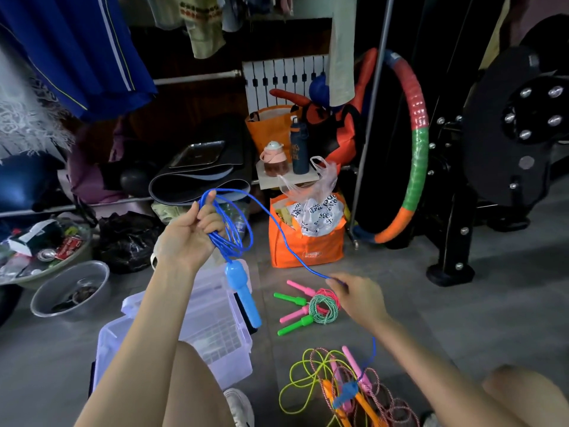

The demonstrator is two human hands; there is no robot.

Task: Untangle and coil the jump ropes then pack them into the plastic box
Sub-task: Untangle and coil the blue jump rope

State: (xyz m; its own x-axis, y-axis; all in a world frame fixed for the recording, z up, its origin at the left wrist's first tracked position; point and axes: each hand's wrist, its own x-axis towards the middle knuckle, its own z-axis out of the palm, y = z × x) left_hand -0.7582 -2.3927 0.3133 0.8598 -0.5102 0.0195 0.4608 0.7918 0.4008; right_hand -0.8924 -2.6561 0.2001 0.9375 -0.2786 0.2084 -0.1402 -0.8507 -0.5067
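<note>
My left hand (197,232) is raised and grips several loops of a blue jump rope (243,223); one blue handle (243,292) dangles below it over the clear plastic box (215,331). The rope arcs right and down to my right hand (360,297), which pinches it. Beyond that hand the rope drops to its other blue handle (348,392), which lies in a tangled pile of yellow, pink and orange ropes (335,383) on the floor. Two coiled ropes, green (320,309) and pink (331,295), lie together beside the box with their handles sticking out.
An orange shopping bag (304,248) with white plastic bags stands behind the coiled ropes. Metal bowls (70,291) sit at the left. A hula hoop (415,143) and black exercise equipment (508,143) fill the right. My knees show at the bottom.
</note>
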